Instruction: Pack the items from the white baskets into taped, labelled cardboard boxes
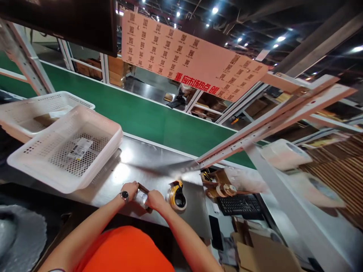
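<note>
Both my hands meet over a small shiny silver-wrapped item (141, 198) at the near edge of the steel worktable (159, 166). My left hand (130, 189), with a wristwatch on the wrist, grips the item's left end with fingers closed. Closed on its right end is my right hand (154, 199). A thin dark brown piece sticks out above the item between the hands. A yellow-and-black tape dispenser (176, 195) with a clear roll sits just right of my right hand.
Two white perforated plastic baskets (93, 124) overlap at the left, one with a label inside. A green conveyor belt (147, 117) runs behind the table. A black keyboard (239, 204), tape rolls (224, 190) and cardboard boxes (263, 249) lie to the right.
</note>
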`<state>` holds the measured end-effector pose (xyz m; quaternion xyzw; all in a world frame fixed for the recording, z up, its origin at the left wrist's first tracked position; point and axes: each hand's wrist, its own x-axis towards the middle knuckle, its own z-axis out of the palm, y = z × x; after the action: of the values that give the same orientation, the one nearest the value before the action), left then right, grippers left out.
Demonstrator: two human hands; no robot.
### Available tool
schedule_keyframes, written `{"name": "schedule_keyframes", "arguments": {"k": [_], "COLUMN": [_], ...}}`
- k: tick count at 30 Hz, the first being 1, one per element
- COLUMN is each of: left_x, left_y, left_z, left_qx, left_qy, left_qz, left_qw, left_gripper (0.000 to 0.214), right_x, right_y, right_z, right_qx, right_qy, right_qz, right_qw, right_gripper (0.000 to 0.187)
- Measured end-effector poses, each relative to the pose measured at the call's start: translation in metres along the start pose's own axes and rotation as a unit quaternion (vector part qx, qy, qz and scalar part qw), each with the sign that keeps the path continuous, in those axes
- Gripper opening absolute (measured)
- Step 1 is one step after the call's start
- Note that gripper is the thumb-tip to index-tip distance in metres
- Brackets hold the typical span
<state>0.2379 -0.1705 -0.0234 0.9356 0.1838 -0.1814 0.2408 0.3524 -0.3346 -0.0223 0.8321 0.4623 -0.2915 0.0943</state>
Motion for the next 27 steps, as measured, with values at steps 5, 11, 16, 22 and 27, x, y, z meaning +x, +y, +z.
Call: {"name": "schedule_keyframes", "arguments": {"k": [5, 11, 16, 22, 27], "left_x": [-0.001, -0.024, -0.034, -0.026, -0.021], "left_y": [-0.014, -0.02, -0.009, -0.004, -0.005], "left_z": [0.002, 0.038, 0.063, 0.061, 0.062], "left_qx": [-0.023, -0.081, -0.063, -0.021, -0.021], "left_qy": [0.005, 0.02, -0.023, -0.047, -0.04], "left_qz": [-0.014, -0.002, 0.02, -0.007, 0.005], "left_qw": [1.0, 0.997, 0.998, 0.999, 0.999], "left_gripper": [0.055, 0.052, 0.072, 0.069, 0.062], "right_x": [0.0, 0.015, 0.022, -0.018, -0.038], "right_y": [-0.005, -0.019, -0.018, 0.034, 0.057], "right_z": [0.01, 0.035, 0.035, 0.039, 0.081], "right_qx": [0.02, 0.014, 0.054, 0.176, 0.432], "right_qy": [0.035, 0.044, 0.039, 0.118, 0.206], "right_qz": [-0.079, -0.102, -0.126, -0.111, 0.055], "right_qw": [0.996, 0.994, 0.99, 0.971, 0.876], "right_gripper": [0.037, 0.034, 0.024, 0.048, 0.061]}}
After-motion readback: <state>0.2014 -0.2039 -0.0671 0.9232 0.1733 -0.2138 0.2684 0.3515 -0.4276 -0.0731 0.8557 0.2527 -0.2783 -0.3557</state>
